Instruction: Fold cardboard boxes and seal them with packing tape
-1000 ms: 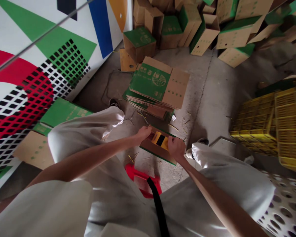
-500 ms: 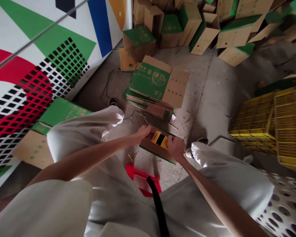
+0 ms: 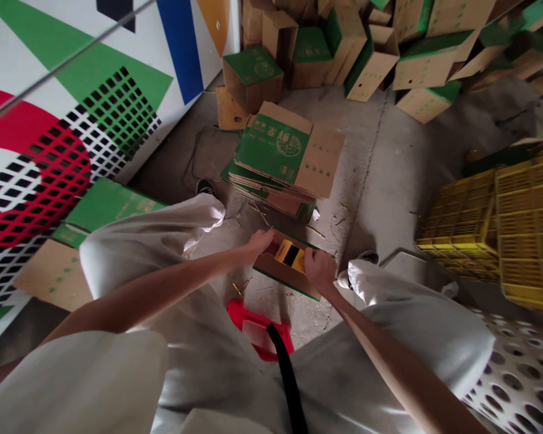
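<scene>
Stack of flattened green-and-brown cardboard cartons [image 3: 276,147] sits unmoved on the grey concrete floor [image 3: 389,157]; narrow green-edged brown cardboard carton [image 3: 283,275] is just nearer, yellow black-banded block [image 3: 291,255] on it. No progress visible: right hand [image 3: 320,269] grips block's end, left hand [image 3: 259,243] pinches carton's corner.

Held box [image 3: 286,275] – matt cardboard; crates [image 3: 530,229] – plastic; floor [image 3: 389,181] – rough concrete

Past the hands [image 3: 320,269], a stack of flattened cartons [image 3: 276,150] blocked the way straight ahead; right of it, open floor [image 3: 366,169] ran up to boxes [image 3: 253,75] heaped along its far edge, with yellow crates [image 3: 461,220] closing the right edge.
</scene>
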Demonstrator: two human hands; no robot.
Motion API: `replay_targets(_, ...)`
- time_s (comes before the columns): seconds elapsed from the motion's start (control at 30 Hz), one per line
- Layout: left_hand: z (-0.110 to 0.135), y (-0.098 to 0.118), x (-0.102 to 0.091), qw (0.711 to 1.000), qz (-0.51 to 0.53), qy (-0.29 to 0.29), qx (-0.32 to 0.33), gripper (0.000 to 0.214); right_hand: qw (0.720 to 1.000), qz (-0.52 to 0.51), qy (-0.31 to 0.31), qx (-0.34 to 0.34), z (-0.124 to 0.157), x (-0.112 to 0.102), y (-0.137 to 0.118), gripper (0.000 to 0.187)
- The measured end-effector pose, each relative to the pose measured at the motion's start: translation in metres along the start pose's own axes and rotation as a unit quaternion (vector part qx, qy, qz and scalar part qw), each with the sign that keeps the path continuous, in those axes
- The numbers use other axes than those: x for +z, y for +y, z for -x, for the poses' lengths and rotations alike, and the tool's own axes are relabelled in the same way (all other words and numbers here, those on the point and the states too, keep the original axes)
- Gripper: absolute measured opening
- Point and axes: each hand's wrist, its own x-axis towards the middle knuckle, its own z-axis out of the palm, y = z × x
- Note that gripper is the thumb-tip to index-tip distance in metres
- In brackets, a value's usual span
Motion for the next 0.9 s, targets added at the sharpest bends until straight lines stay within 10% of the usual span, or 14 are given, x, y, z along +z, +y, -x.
replay_targets(0.7, -0.013, -0.005, -0.003, 1.000, -0.013, -0.004, 0.009, 0.052, 1.000, 0.010, -0.009, 0.003, 0.002, -0.007, -0.003, 0.059)
replay_targets(0.9, -0.030, -0.020, -0.008, 0.997, -0.012, -0.047, 0.067, 0.014, 1.000, 0.013, -0.004, 0.000, 0.001, -0.004, -0.003, 0.060)
